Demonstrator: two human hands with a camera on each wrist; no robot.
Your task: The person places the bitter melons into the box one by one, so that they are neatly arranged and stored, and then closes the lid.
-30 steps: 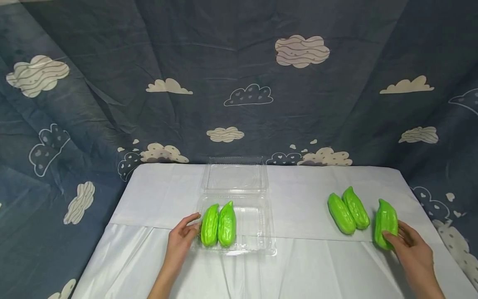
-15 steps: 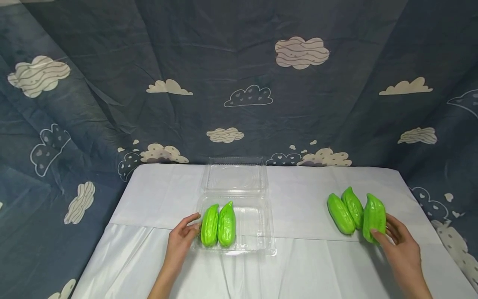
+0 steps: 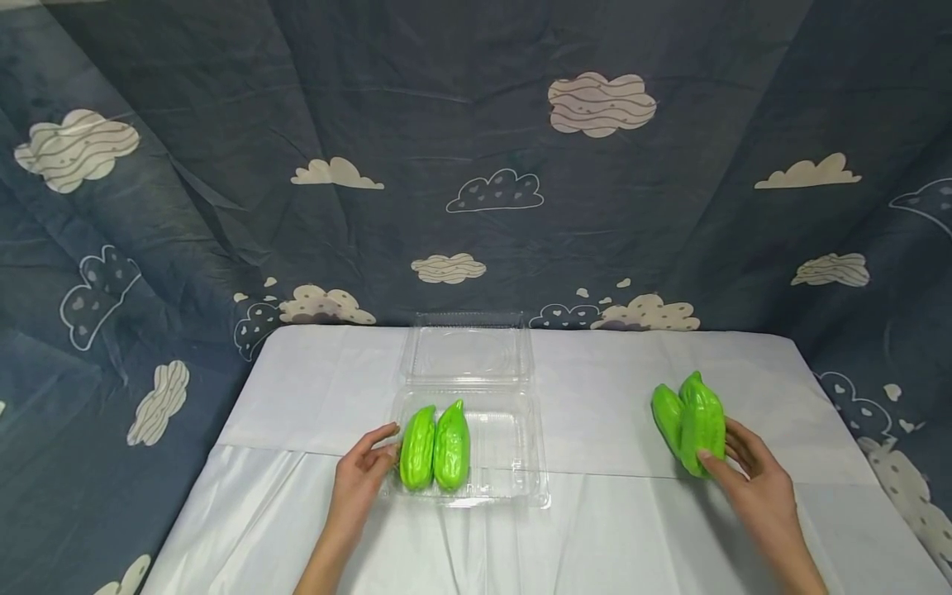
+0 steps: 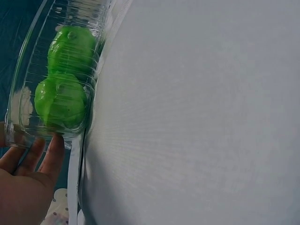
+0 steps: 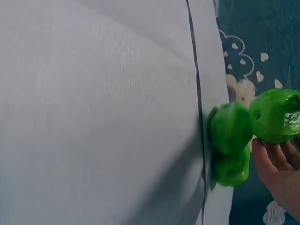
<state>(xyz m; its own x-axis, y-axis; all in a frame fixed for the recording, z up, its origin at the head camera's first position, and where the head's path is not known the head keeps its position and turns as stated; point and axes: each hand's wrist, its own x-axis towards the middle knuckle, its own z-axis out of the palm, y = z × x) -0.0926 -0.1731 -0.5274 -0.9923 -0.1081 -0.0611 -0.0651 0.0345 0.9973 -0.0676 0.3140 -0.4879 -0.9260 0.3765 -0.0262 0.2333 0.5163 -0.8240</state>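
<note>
My right hand (image 3: 759,483) holds a glossy, lumpy green bitter melon (image 3: 702,434), thumb on the near side and fingers round the right. In the right wrist view this melon (image 5: 274,117) is raised above the cloth. Two more, a left melon (image 5: 232,166) and a right melon (image 5: 229,129), lie side by side on the table; the held one hides much of them in the head view. My left hand (image 3: 362,471) pinches the left edge of an open clear plastic clamshell container (image 3: 509,446). Inside, against its left wall, two melons (image 3: 418,450) lie parallel, tips pointing away.
The container's clear lid (image 3: 468,351) lies folded back toward the rear of the table. White cloth (image 3: 595,529) covers the table, with a seam running across it. A dark curtain (image 3: 476,107) printed with clouds hangs behind and along both sides.
My right hand has carried its bitter melon leftward, from the right of the loose pair to over them. The left hand, the container and the two melons inside have stayed put.
</note>
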